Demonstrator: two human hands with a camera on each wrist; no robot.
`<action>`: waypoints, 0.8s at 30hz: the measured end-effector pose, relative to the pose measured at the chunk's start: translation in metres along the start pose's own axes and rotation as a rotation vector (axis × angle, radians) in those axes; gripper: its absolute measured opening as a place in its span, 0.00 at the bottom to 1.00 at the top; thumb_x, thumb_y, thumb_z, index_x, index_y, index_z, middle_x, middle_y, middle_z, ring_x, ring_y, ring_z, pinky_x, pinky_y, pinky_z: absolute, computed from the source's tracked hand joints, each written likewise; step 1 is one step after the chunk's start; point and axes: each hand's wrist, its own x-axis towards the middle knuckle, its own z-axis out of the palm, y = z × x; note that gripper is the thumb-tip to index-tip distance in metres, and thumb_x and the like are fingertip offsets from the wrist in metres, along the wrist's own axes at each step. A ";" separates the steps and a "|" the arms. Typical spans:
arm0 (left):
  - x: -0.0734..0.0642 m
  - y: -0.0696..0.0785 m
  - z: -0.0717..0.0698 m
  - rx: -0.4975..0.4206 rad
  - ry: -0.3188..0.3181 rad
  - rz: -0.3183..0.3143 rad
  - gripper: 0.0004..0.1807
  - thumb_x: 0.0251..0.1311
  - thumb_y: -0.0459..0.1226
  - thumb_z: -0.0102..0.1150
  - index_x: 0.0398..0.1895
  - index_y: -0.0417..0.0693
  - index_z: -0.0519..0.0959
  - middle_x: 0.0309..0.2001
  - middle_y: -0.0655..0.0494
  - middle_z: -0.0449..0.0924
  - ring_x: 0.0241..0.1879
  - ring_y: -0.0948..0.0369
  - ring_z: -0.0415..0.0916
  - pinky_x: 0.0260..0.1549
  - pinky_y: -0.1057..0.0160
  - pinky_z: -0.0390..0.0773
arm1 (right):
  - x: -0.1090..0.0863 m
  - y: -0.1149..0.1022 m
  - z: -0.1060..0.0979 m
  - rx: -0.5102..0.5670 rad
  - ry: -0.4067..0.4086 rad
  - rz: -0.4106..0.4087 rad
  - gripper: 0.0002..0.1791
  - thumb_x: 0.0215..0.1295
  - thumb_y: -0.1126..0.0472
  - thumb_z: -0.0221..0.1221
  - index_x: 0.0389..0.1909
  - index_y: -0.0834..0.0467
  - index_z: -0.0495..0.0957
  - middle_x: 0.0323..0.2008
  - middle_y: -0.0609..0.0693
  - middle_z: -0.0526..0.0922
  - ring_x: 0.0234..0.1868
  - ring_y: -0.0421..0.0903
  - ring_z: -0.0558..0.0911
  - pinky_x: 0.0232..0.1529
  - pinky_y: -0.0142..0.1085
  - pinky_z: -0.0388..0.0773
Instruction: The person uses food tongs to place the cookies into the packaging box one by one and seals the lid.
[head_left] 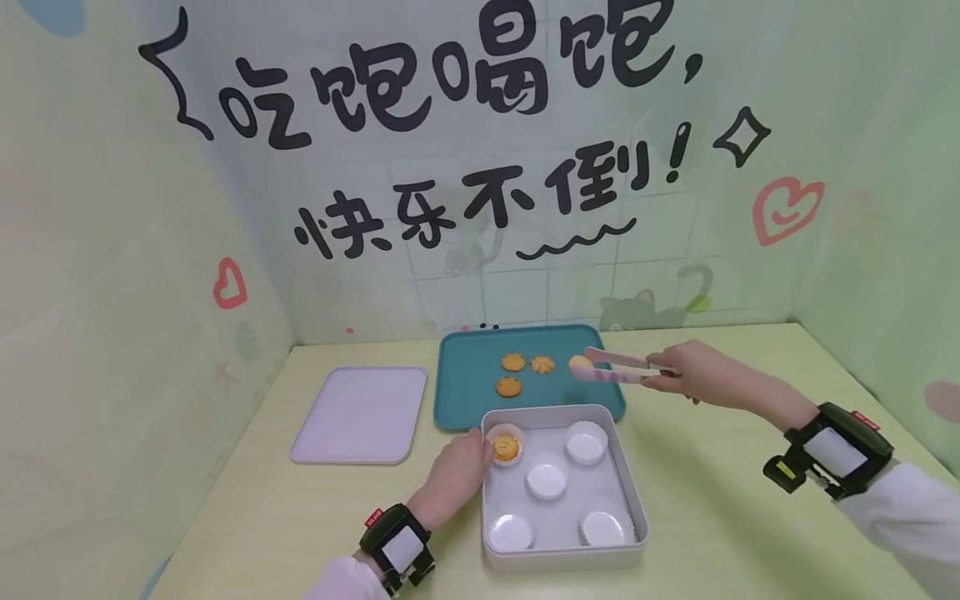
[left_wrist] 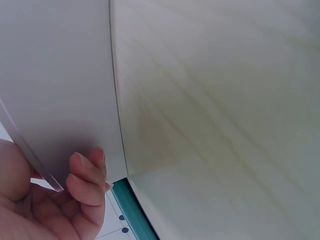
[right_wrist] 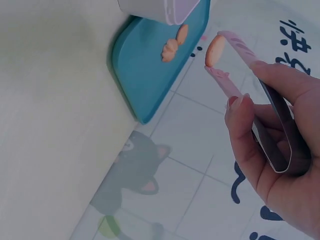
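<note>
My right hand [head_left: 708, 372] holds a pair of tongs [right_wrist: 282, 125] with pink tips. Pinched between those tips is a cookie [right_wrist: 215, 50], raised over the right end of the teal tray [head_left: 457, 412]. On that tray lie a flower-shaped cookie [head_left: 542, 364] and two round cookies [head_left: 508, 387]. With thumb and curled fingers, my left hand [head_left: 459, 467] grips the left wall of a pale baking pan [head_left: 566, 559] near its far corner. Inside the pan, one paper cup [head_left: 493, 431] contains a cookie [head_left: 506, 447]; several other paper cups [head_left: 546, 481] hold nothing.
A pale lilac tray [head_left: 360, 415] lies on the wooden table [head_left: 247, 500] to the left. The pan's far edge overlaps the teal tray's front in the head view. A printed backdrop [head_left: 450, 292] rises behind the table and along both sides.
</note>
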 end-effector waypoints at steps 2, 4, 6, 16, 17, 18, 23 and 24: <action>0.000 -0.001 0.000 0.007 0.004 0.001 0.11 0.64 0.34 0.43 0.27 0.34 0.69 0.16 0.54 0.61 0.13 0.62 0.61 0.10 0.67 0.59 | -0.008 -0.008 -0.001 -0.006 0.005 -0.037 0.12 0.60 0.56 0.59 0.22 0.52 0.67 0.15 0.42 0.63 0.12 0.36 0.67 0.14 0.32 0.69; 0.000 -0.003 0.000 0.015 0.011 0.003 0.11 0.63 0.34 0.44 0.27 0.34 0.68 0.16 0.54 0.61 0.13 0.62 0.61 0.10 0.66 0.60 | -0.015 -0.015 0.000 -0.018 0.006 -0.079 0.10 0.59 0.57 0.59 0.23 0.51 0.68 0.15 0.41 0.63 0.12 0.34 0.66 0.13 0.31 0.68; 0.000 -0.004 0.001 0.020 0.019 0.003 0.10 0.63 0.33 0.44 0.26 0.35 0.68 0.16 0.54 0.62 0.14 0.61 0.61 0.10 0.66 0.60 | -0.020 -0.019 0.002 -0.032 -0.006 -0.115 0.10 0.59 0.58 0.59 0.24 0.51 0.68 0.15 0.40 0.63 0.12 0.33 0.65 0.13 0.30 0.68; 0.000 -0.005 0.002 0.006 0.017 -0.001 0.11 0.63 0.34 0.44 0.26 0.35 0.68 0.16 0.54 0.62 0.14 0.61 0.62 0.10 0.64 0.61 | -0.029 -0.032 0.020 -0.132 -0.031 -0.212 0.11 0.56 0.60 0.61 0.22 0.50 0.68 0.15 0.38 0.61 0.15 0.32 0.62 0.15 0.28 0.64; 0.000 -0.005 0.002 0.009 0.017 0.001 0.11 0.63 0.34 0.44 0.26 0.35 0.68 0.16 0.54 0.62 0.14 0.61 0.62 0.10 0.64 0.61 | -0.029 -0.033 0.021 -0.147 -0.032 -0.218 0.11 0.56 0.61 0.62 0.22 0.51 0.68 0.15 0.38 0.61 0.15 0.33 0.61 0.15 0.28 0.63; 0.000 -0.004 0.002 0.009 0.017 0.002 0.11 0.63 0.34 0.44 0.26 0.35 0.68 0.16 0.54 0.62 0.14 0.61 0.62 0.10 0.64 0.61 | -0.028 -0.034 0.023 -0.163 -0.035 -0.223 0.10 0.55 0.61 0.62 0.23 0.51 0.69 0.15 0.38 0.61 0.15 0.33 0.61 0.16 0.28 0.63; 0.001 -0.003 0.002 0.006 0.009 -0.001 0.11 0.63 0.34 0.44 0.27 0.34 0.69 0.16 0.54 0.62 0.13 0.62 0.61 0.10 0.66 0.59 | -0.026 -0.039 0.027 -0.217 -0.060 -0.208 0.08 0.54 0.61 0.63 0.24 0.53 0.72 0.16 0.37 0.62 0.16 0.34 0.62 0.18 0.29 0.63; 0.001 -0.003 0.002 0.004 0.010 0.000 0.11 0.63 0.34 0.44 0.27 0.34 0.69 0.16 0.54 0.61 0.13 0.62 0.61 0.10 0.66 0.59 | -0.025 -0.040 0.028 -0.226 -0.067 -0.202 0.08 0.53 0.61 0.63 0.24 0.53 0.72 0.16 0.37 0.63 0.16 0.34 0.62 0.17 0.29 0.63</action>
